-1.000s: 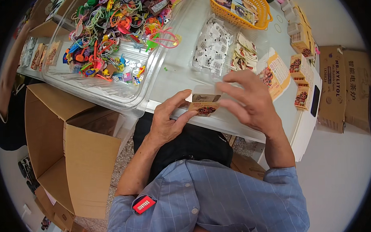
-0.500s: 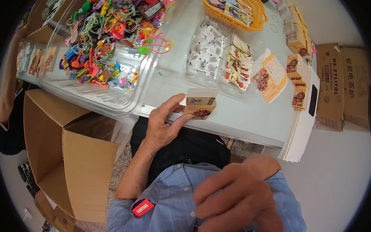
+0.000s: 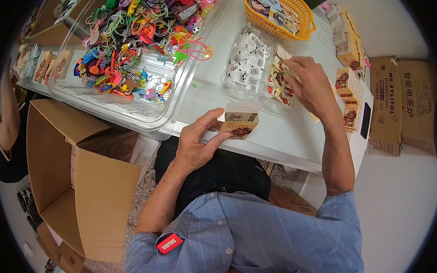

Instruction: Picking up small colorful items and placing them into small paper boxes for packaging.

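My left hand holds a small printed carton upright at the table's front edge, thumb on the near side and fingers behind. The carton's top is open with its flap raised, and something printed shows inside. My right hand reaches over the clear tray of cream-and-red cards, its bent fingers closed at the top of the pile, apparently around a card. Beside that pile is a clear tray of small white packets. To the left of both, a large clear bin holds many colourful small toys.
A yellow basket with printed cards stands at the back. Printed cartons line the right side of the table, near a black phone. A large open cardboard box stands at lower left. At far left shows another person's arm.
My right hand has moved from in front of my chest up and forward to the pile of cream-and-red cards. The left hand still holds the carton in about the same place.
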Motion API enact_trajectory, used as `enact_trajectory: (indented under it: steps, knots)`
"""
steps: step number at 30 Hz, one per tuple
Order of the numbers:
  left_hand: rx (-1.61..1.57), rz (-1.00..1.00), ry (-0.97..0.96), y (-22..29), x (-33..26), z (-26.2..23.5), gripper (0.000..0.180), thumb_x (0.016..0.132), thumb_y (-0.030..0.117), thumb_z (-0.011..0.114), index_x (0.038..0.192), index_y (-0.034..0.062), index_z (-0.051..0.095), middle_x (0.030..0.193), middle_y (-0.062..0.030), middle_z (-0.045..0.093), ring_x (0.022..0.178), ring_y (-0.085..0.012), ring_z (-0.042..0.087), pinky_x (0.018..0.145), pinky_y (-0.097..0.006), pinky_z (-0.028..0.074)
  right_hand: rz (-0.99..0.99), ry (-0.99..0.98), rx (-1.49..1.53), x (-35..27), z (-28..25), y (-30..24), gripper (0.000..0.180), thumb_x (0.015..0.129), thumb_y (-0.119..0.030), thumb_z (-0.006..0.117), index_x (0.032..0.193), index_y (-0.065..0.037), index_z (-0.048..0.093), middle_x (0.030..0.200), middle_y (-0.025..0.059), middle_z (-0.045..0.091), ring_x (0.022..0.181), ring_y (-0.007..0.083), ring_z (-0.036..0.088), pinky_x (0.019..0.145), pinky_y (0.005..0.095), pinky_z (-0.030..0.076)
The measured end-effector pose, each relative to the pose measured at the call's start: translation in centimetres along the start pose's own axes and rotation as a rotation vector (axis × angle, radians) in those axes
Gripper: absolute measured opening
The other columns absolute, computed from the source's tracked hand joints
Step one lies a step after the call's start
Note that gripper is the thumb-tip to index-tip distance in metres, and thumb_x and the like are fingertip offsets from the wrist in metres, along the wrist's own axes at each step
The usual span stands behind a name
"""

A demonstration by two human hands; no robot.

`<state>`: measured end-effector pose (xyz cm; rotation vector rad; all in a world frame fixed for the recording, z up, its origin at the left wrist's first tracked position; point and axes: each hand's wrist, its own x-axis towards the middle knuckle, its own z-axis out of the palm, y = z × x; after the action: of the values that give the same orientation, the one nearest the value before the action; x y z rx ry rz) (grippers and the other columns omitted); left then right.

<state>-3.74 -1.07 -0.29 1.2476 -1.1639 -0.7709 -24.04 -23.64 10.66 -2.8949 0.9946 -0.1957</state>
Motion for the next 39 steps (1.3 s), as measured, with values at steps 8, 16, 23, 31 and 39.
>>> enact_trajectory:
  steps: [8,16,23,31,39]
  knots:
    - [0.002,0.002,0.016,-0.5,-0.1,0.3,0.061,0.081,0.002,0.082,0.136,0.0023,0.056,0.111,-0.0173,0.072,0.096,-0.0223,0.073,0.084,-0.033,0.059,0.052,-0.015,-0.114,0.8,2.5,1.4,0.017,0.09,-0.011,0.065,0.105,-0.004,0.071,0.102,0.0111,0.067,0.097,0.0309,0.059,0.085,0.0411,0.046]
    - [-0.014,-0.028,0.002,0.0,0.1,0.2,0.061,0.081,0.002,0.082,0.136,0.002,0.056,0.112,-0.0164,0.072,0.097,-0.0214,0.073,0.085,-0.033,0.059,0.063,0.237,0.25,-0.8,1.8,2.5,0.014,0.09,-0.01,0.071,0.101,-0.002,0.073,0.092,0.0112,0.07,0.087,0.0237,0.065,0.078,0.0333,0.05]
    - [0.023,-0.013,-0.004,0.6,0.3,0.0,0.056,0.081,0.001,0.082,0.132,0.0006,0.059,0.115,-0.0152,0.072,0.097,-0.0218,0.073,0.085,-0.032,0.059,0.219,0.19,1.022,-3.6,-0.6,-4.2,0.012,0.088,0.002,0.07,0.1,0.001,0.072,0.094,0.007,0.071,0.081,0.0109,0.063,0.071,0.026,0.049]
    - [-0.037,0.0,0.01,0.0,0.1,0.3,0.055,0.082,0.0,0.081,0.132,-0.0002,0.059,0.118,-0.0164,0.071,0.096,-0.0226,0.073,0.084,-0.032,0.06,-0.268,0.101,0.715,-2.4,1.0,-6.5,0.023,0.083,-0.005,0.079,0.105,-0.004,0.073,0.08,0.007,0.071,0.066,0.0208,0.064,0.06,0.0316,0.049]
    - [-0.018,0.018,-0.014,0.0,0.3,0.2,0.056,0.081,0.001,0.081,0.133,0.0006,0.059,0.118,-0.0159,0.071,0.096,-0.0223,0.074,0.084,-0.033,0.06,-0.008,0.226,0.583,-1.3,-0.2,-5.5,0.023,0.086,-0.006,0.075,0.109,-0.005,0.072,0.09,0.0091,0.071,0.069,0.0235,0.064,0.064,0.0318,0.051]
